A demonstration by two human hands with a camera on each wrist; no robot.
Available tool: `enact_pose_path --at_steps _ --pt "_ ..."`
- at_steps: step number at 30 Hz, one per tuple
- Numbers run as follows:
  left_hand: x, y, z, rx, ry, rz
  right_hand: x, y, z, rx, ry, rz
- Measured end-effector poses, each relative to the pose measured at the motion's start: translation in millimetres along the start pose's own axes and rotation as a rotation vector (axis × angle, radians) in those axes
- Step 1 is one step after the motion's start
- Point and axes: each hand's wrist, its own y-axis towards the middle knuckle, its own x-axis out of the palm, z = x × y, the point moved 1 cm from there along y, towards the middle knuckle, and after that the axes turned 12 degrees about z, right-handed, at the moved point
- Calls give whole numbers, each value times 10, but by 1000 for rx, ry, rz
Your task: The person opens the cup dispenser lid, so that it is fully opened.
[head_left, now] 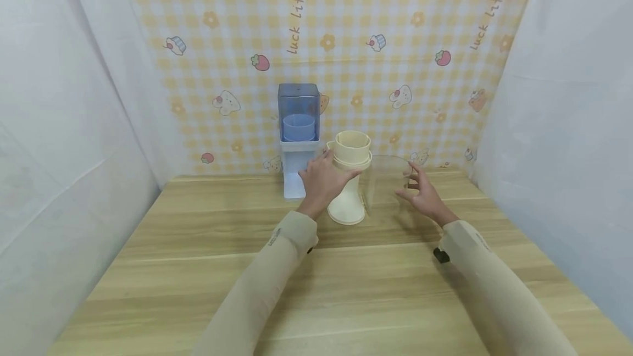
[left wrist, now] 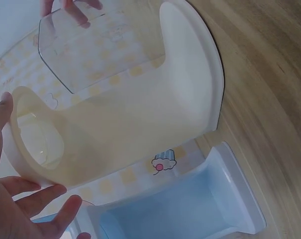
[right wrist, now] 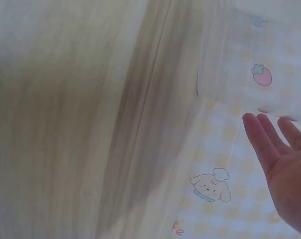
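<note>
A cream plastic stand (head_left: pixel 348 202) with an open round holder (head_left: pixel 352 147) on top stands upright on the table. My left hand (head_left: pixel 323 180) grips this stand at its holder, the thumb in front and the fingers at its left side. In the left wrist view, the thumb and fingertips lie against the rim (left wrist: pixel 22 144). To the right of the stand is a clear plastic cover (head_left: pixel 388 183), its edges faintly visible. My right hand (head_left: pixel 422 194) holds the cover at its right end, thumb below and fingers above. In the right wrist view the fingertips (right wrist: pixel 250 119) meet the cover's edge.
A blue unit (head_left: pixel 299 117) of similar build, with a tinted cover over a round cup and a pale base (head_left: pixel 294 183), stands just left of the cream stand. Behind is a yellow checked cloth (head_left: pixel 356 32). White curtains (head_left: pixel 559 98) flank the wooden table (head_left: pixel 346 290).
</note>
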Motion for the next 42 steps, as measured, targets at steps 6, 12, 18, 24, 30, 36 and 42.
enact_pose_path --at_steps 6,12,18,24,30,36,42 --pt "53 55 0 -6 48 0 51 49 32 -2 -32 26" --pt "87 105 -6 -37 39 -17 95 81 24 -14 -36 21" --pt "110 156 -16 -49 37 -30 118 136 52 -2 -38 9" --pt "175 199 -40 -78 -1 -25 118 165 49 7 -41 10" --pt "197 251 -46 -111 -36 -30 110 200 55 7 -62 21" --pt "225 298 -63 -119 -75 -21 95 237 91 10 -84 27" --pt "264 329 -95 -186 -94 -47 102 268 98 9 -87 29"
